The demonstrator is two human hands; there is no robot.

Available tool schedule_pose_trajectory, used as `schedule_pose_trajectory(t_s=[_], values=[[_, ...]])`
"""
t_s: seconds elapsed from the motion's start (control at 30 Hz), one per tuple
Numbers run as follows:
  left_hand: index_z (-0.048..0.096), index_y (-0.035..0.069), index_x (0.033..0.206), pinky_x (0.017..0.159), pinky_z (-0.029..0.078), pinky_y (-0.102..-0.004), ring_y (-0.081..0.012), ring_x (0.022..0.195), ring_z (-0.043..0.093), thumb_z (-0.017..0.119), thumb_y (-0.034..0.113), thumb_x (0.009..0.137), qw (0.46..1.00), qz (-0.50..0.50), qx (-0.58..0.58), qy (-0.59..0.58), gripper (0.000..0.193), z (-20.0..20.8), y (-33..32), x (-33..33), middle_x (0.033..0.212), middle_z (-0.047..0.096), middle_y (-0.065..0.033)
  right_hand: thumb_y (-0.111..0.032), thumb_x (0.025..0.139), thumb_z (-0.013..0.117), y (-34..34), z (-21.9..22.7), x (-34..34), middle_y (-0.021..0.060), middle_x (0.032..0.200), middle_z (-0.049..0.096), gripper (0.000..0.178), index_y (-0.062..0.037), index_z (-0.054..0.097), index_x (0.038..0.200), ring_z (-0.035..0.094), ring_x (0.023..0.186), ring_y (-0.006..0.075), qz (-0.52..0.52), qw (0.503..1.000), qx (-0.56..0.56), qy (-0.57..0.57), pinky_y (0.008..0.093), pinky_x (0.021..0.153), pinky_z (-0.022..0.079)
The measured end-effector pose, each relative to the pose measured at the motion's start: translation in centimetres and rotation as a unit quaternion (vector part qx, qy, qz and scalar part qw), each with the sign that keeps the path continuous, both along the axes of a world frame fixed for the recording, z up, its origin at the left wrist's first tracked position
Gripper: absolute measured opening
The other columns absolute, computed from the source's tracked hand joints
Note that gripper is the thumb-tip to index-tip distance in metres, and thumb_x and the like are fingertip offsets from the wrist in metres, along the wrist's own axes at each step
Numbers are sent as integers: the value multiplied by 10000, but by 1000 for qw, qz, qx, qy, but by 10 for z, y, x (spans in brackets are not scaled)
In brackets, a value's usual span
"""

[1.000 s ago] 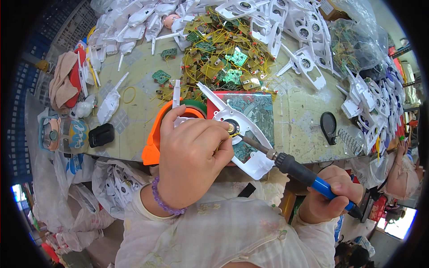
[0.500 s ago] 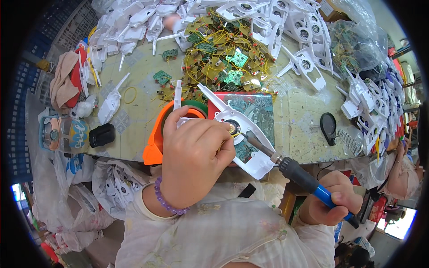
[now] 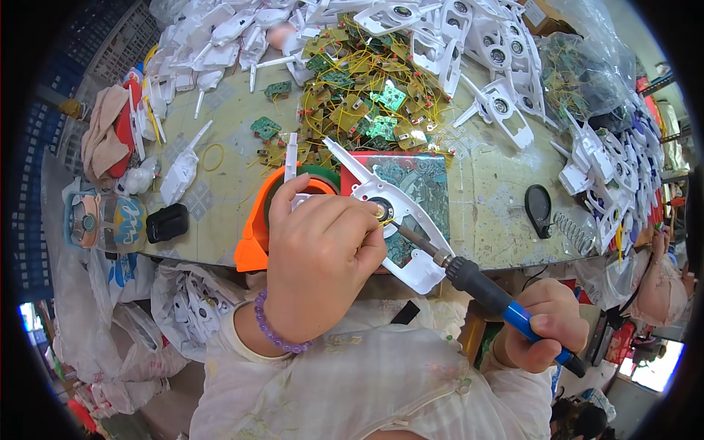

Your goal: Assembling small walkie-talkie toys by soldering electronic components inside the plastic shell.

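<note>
My right hand point(image 3: 546, 323) grips the blue handle of a soldering iron point(image 3: 480, 286). Its metal tip reaches the round speaker point(image 3: 383, 211) set in a white plastic housing point(image 3: 407, 202). Over the housing's left side lies my left hand point(image 3: 323, 253), with a bead bracelet at the wrist. Its thumb and forefinger are pinched at the speaker, where a short yellow wire point(image 3: 384, 223) shows by the tip. That hand hides part of the housing. Under the housing is a red-edged block with a patterned top point(image 3: 429, 183), beside an orange tape dispenser point(image 3: 253, 231).
A heap of circuit boards with yellow wires point(image 3: 359, 103) sits beyond my hands. White housings point(image 3: 506, 51) pile up at the back and right. On the table's right is a coiled spring point(image 3: 576, 233); on the left are a black case point(image 3: 167, 222) and a plastic cup point(image 3: 121, 220).
The soldering iron and my right hand have shifted slightly left, the tip staying by the speaker. My left hand has held its place.
</note>
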State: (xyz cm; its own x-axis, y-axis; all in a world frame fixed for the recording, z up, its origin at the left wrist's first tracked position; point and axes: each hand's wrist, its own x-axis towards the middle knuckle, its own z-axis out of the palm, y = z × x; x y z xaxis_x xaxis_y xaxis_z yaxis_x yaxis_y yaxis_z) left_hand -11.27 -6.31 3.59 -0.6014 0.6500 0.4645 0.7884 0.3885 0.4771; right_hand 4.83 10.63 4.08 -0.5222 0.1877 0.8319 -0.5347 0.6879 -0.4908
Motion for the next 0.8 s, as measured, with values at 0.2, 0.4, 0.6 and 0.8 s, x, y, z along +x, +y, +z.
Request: schedule_pose_trajectory(t_s=[0.2, 0.4, 0.6, 0.8], values=[[588, 72, 691, 940, 397, -446, -193, 776, 627, 693, 26, 674, 1000, -1, -2, 2, 116, -1, 0, 1, 807, 687, -7, -360, 952, 466, 5, 11, -3, 18, 552, 491, 322, -45, 492, 888, 478, 381, 144, 29, 997, 64, -19, 262, 356, 340], [616, 70, 740, 911, 394, -428, -202, 750, 606, 683, 18, 660, 1000, -11, 9, 24, 116, -3, 0, 0, 751, 628, -25, -333, 955, 466, 6, 5, -1, 11, 542, 481, 295, -44, 486, 898, 484, 384, 148, 38, 997, 65, 11, 260, 358, 347], [614, 72, 740, 919, 391, -436, -204, 757, 609, 683, 23, 662, 1000, -14, 5, 18, 115, -1, -1, -1, 759, 633, -24, -353, 959, 478, 10, -7, 16, 49, 562, 502, 322, -40, 465, 881, 487, 396, 157, -53, 995, -25, 79, 274, 367, 385], [651, 67, 800, 942, 379, -449, -211, 799, 620, 699, 58, 715, 1000, -24, -10, 8, 98, 3, -6, 0, 819, 660, -18, -347, 970, 449, 18, -15, 42, 61, 553, 492, 314, -45, 450, 883, 473, 412, 140, -172, 976, -134, 12, 238, 392, 374]])
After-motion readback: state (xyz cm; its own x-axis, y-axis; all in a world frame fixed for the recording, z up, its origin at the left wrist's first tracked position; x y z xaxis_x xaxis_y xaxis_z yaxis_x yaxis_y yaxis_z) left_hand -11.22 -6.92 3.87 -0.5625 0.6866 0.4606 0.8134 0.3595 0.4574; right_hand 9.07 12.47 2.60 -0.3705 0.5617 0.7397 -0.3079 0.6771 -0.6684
